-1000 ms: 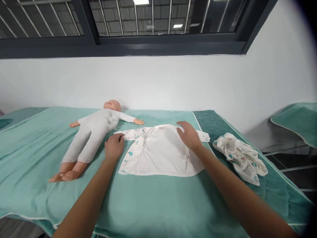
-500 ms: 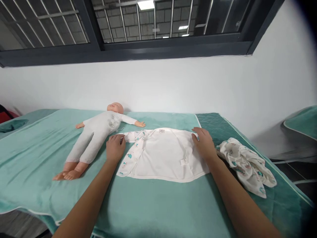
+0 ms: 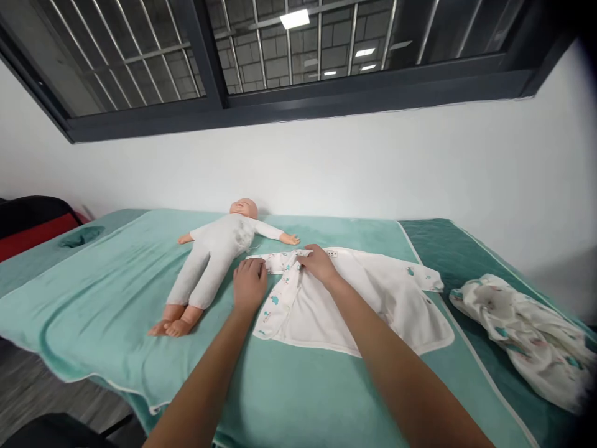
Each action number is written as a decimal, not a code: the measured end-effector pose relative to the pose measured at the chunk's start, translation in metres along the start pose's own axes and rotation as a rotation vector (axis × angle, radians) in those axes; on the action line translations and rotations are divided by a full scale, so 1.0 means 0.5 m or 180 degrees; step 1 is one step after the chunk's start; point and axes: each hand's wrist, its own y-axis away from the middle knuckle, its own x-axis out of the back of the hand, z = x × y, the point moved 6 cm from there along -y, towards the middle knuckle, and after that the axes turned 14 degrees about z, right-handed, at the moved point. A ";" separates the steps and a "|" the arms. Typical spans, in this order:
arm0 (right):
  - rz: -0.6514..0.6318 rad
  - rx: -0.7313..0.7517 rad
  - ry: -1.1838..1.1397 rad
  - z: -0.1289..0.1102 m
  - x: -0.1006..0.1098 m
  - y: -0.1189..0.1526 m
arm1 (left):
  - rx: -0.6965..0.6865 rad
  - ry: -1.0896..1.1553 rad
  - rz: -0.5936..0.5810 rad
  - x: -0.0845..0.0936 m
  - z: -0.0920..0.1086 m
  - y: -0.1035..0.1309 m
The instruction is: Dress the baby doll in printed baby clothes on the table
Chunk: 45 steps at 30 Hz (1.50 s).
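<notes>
The shirt (image 3: 317, 314) lies spread open on the green-covered bed (image 3: 125, 286), between the doll (image 3: 219, 239) and a crumpled cloth (image 3: 522, 336). A pull by the right hand (image 3: 321, 264) could drag the whole shirt askew: its fingers seem to pinch the printed cloth beside the collar, and only the left hand (image 3: 250, 285) rests at the near sleeve (image 3: 276, 262). The left fingers curl over that cuff; whether they grip it, I cannot tell. The opposite side already lies in loose folds, so the far sleeve (image 3: 422, 275) could twist or fold under. A sweep of the left arm might also nudge the doll, whose outstretched hand lies just beyond the near sleeve. As for containers, the black-and-red thing (image 3: 37, 227) at the left edge may be a bag; what it holds is hidden.
</notes>
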 end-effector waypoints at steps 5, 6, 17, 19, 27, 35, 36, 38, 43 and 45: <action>0.0008 0.0063 -0.0453 0.007 0.013 0.025 | -0.0054 0.0805 0.0193 0.040 0.027 0.003; -0.0023 0.0036 -0.0541 0.008 0.017 0.029 | 0.0015 0.1013 0.0139 0.051 0.039 0.008; -0.0468 -0.0409 -0.1041 0.023 0.054 0.014 | -0.0144 0.0521 -0.1174 0.080 0.154 0.131; -0.0583 -0.0549 -0.1275 0.011 0.055 0.022 | -0.0040 0.0468 -0.1158 0.076 0.154 0.126; -0.0922 -0.0869 -0.1857 -0.019 0.034 0.047 | 0.1809 0.1496 -0.1215 0.070 0.086 0.076; -0.1051 0.0253 -0.1334 -0.020 0.010 0.050 | 0.3032 0.2249 -0.0687 0.073 -0.020 0.093; -0.1035 0.0345 -0.1255 -0.019 0.006 0.053 | 0.2986 0.2226 -0.0588 0.080 -0.023 0.098; -0.1023 0.0439 -0.1143 -0.016 -0.002 0.061 | 0.2923 0.2194 -0.0494 0.096 -0.021 0.115; -0.0893 0.0897 -0.0686 -0.029 -0.008 0.088 | 0.1892 0.1916 -0.0253 0.142 -0.004 0.150; -0.0813 0.0945 -0.0654 -0.037 -0.005 0.099 | 0.1306 0.1668 -0.0272 0.158 0.004 0.154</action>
